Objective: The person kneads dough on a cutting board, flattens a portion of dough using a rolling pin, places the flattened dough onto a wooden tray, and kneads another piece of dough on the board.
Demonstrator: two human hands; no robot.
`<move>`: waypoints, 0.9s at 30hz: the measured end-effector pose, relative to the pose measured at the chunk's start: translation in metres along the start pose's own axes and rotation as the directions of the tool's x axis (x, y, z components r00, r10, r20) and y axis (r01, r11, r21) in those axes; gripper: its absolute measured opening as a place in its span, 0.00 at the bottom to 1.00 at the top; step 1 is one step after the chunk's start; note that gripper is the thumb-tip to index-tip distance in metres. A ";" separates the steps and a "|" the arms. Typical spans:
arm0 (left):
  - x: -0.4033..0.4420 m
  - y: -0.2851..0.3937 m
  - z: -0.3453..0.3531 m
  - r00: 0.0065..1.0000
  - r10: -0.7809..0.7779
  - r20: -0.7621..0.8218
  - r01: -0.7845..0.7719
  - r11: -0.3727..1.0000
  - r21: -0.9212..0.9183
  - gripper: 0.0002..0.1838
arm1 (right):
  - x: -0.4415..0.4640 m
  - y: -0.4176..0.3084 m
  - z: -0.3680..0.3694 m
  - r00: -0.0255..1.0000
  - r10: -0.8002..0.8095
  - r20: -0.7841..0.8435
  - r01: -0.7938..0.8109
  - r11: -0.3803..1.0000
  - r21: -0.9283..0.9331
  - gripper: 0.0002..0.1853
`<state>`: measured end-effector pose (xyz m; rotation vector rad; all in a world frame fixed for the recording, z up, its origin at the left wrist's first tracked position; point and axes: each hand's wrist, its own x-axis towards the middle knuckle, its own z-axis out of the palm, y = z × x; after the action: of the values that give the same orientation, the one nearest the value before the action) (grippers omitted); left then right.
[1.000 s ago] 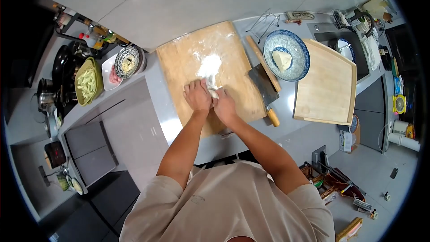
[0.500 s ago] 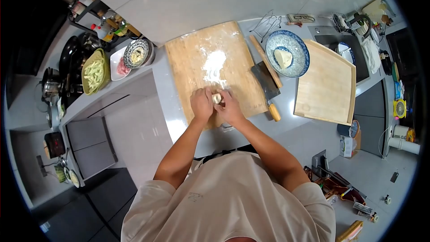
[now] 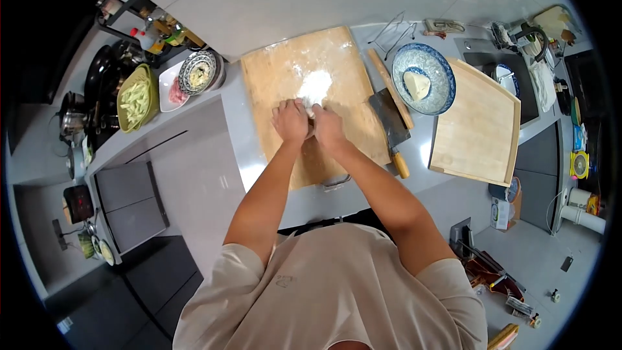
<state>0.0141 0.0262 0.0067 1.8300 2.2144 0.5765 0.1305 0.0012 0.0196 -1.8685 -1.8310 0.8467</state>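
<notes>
Left hand (image 3: 291,122) and right hand (image 3: 329,129) together, clamped on dough piece (image 3: 310,112), on wooden board (image 3: 269,84) toward near edge (piece mostly hidden). Flour (image 3: 316,84) down; piece judged part-worked. Dough lump (image 3: 416,85) in bowl (image 3: 442,74) beyond board's right edge, seemingly unworked.

Bright indoor light, glare on the grey counter (image 3: 424,153), fisheye-bent edges, black corners

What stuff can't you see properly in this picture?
All in the head view:
- The dough's full shape: the left hand and right hand cover most of it.
- The bottles' labels: too small to read.
- The shirt print: too small to make out.
- The orange object at lower right: cut off by the bottom edge.
</notes>
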 end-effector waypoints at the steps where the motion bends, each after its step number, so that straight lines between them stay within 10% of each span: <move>1: 0.013 -0.007 -0.004 0.941 -0.150 0.303 0.241 0.926 -0.290 0.23 | -0.009 -0.004 0.000 0.991 -0.072 -0.112 0.074 0.997 0.019 0.07; 4: 0.015 -0.020 -0.023 0.733 -0.188 0.654 0.662 0.418 -0.622 0.22 | -0.050 -0.011 -0.012 0.982 -0.188 0.006 0.188 0.980 -0.057 0.10; 5: 0.009 -0.022 -0.026 0.741 -0.207 0.639 0.627 0.555 -0.547 0.25 | -0.059 -0.012 -0.012 0.951 -0.303 -0.060 0.305 0.952 0.017 0.11; 7: -0.022 -0.029 -0.018 0.964 0.044 0.262 0.066 0.917 -0.394 0.26 | -0.076 -0.007 -0.005 0.846 -0.492 -0.204 0.523 0.841 0.140 0.15; 8: -0.037 -0.031 -0.015 0.964 0.243 0.105 -0.219 0.955 -0.199 0.27 | -0.086 -0.007 -0.005 0.920 -0.353 -0.171 0.389 0.881 0.271 0.17; 10: -0.050 -0.022 -0.026 0.965 0.237 0.109 -0.221 0.965 -0.143 0.26 | -0.096 -0.008 -0.006 0.997 -0.064 -0.045 0.078 0.863 0.500 0.19; 23: 0.015 -0.015 0.004 0.949 0.307 -0.069 -0.308 0.951 -0.001 0.23 | -0.023 -0.002 0.013 0.999 -0.053 -0.012 0.054 0.983 0.176 0.14; 26: 0.019 -0.005 -0.014 0.861 -0.138 0.490 0.431 0.709 -0.558 0.24 | -0.046 -0.013 -0.003 0.992 -0.073 -0.103 0.080 0.995 0.062 0.17; 27: 0.014 -0.004 -0.017 0.853 -0.105 0.512 0.423 0.714 -0.558 0.24 | -0.055 -0.011 -0.005 0.978 -0.171 -0.116 0.178 0.983 0.050 0.18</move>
<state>0.0005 0.0369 0.0214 1.0943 1.6208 0.6738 0.1271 -0.0519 0.0390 -1.6552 -1.8475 0.7136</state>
